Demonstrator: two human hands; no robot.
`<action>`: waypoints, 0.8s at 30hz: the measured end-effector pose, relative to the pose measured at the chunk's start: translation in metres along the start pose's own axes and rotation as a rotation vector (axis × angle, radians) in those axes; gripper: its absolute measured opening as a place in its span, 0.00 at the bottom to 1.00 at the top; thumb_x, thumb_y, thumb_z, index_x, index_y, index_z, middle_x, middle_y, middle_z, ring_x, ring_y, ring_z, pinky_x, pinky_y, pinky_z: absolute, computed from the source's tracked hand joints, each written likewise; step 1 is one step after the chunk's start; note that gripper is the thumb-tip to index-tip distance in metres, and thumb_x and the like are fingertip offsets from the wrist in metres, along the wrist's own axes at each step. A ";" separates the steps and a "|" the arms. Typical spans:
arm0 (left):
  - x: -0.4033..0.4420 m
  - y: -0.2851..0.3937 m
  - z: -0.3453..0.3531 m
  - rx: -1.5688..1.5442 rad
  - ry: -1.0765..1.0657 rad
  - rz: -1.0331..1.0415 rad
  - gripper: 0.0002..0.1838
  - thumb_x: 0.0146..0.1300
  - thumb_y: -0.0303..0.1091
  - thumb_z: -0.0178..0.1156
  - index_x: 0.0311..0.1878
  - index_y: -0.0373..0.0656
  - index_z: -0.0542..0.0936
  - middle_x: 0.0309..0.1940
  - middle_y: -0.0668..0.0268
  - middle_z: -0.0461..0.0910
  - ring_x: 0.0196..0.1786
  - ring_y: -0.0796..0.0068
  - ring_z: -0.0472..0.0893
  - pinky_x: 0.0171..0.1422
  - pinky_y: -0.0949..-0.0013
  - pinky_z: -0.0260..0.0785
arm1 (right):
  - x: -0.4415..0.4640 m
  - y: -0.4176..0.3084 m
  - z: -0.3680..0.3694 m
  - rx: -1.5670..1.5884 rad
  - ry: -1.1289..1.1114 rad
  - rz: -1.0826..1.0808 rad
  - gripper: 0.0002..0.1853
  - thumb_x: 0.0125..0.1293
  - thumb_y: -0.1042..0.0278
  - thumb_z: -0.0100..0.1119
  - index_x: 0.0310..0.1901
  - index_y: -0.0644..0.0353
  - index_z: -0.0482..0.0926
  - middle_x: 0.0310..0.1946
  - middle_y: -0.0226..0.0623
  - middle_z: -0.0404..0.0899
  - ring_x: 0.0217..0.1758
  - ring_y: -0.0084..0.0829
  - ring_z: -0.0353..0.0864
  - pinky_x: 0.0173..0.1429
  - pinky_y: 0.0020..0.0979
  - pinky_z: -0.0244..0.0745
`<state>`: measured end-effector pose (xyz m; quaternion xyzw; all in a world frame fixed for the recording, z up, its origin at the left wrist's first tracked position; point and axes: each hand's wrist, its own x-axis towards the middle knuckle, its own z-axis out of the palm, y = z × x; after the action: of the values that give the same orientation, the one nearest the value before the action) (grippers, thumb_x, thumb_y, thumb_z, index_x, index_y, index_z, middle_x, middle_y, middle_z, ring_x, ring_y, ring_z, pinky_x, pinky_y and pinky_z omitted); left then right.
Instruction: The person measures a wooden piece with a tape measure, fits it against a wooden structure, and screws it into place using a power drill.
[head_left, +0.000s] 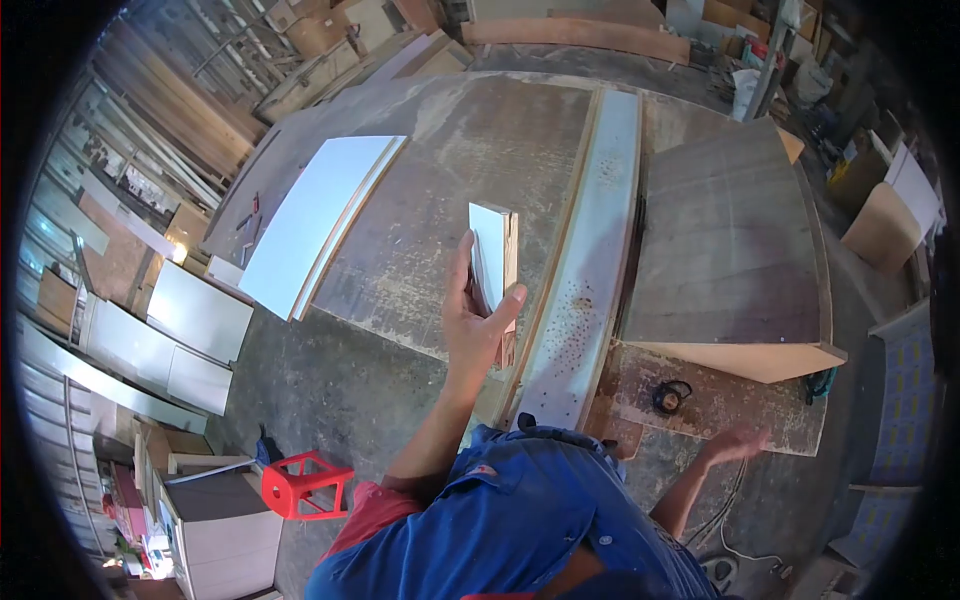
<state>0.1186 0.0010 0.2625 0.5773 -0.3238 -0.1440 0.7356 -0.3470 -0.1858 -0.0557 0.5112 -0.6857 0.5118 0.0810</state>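
Observation:
My left hand (480,325) is raised over the worktable and closed around a short board piece (490,235) with a white face and bare wood edges. The thumb presses one side and the fingers lie along the other. My right hand (735,443) is low at the right, near the table's front edge, slightly blurred, with its fingers apart and nothing visible in it. A small round black object with a loop (668,398) lies on the table nearby. Between my hands runs a long pale board (578,290) with wooden edges and many dark specks.
A large brown wooden panel box (735,240) stands on the table at the right. White panels (325,215) are stacked at the left, near small tools (248,218). A red plastic stool (305,485) stands on the floor. Cables (735,515) hang at the lower right.

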 end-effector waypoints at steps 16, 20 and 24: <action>-0.029 -0.008 -0.021 -0.219 -0.207 -0.458 0.35 0.70 0.41 0.62 0.77 0.43 0.65 0.55 0.71 0.77 0.54 0.81 0.77 0.51 0.77 0.67 | -0.076 -0.139 -0.014 -0.080 -0.882 -0.362 0.29 0.63 0.59 0.70 0.63 0.60 0.75 0.61 0.47 0.76 0.63 0.48 0.75 0.64 0.46 0.71; -0.044 -0.023 -0.013 -0.261 -0.316 -0.590 0.35 0.69 0.44 0.61 0.77 0.44 0.65 0.59 0.68 0.77 0.57 0.75 0.79 0.52 0.74 0.70 | -0.047 -0.213 -0.064 0.716 -1.243 0.329 0.21 0.73 0.60 0.61 0.60 0.65 0.76 0.49 0.39 0.80 0.49 0.31 0.80 0.56 0.31 0.73; -0.066 -0.025 0.007 -0.396 -0.435 -0.849 0.36 0.70 0.37 0.63 0.78 0.42 0.62 0.56 0.68 0.79 0.56 0.77 0.80 0.54 0.71 0.73 | -0.036 -0.290 -0.113 0.866 -1.414 0.138 0.25 0.65 0.64 0.68 0.59 0.64 0.71 0.46 0.41 0.80 0.48 0.32 0.80 0.55 0.33 0.74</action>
<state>0.0686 0.0274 0.2195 0.4641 -0.1730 -0.6050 0.6234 -0.1492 -0.0611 0.1530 0.6551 -0.3471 0.2922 -0.6041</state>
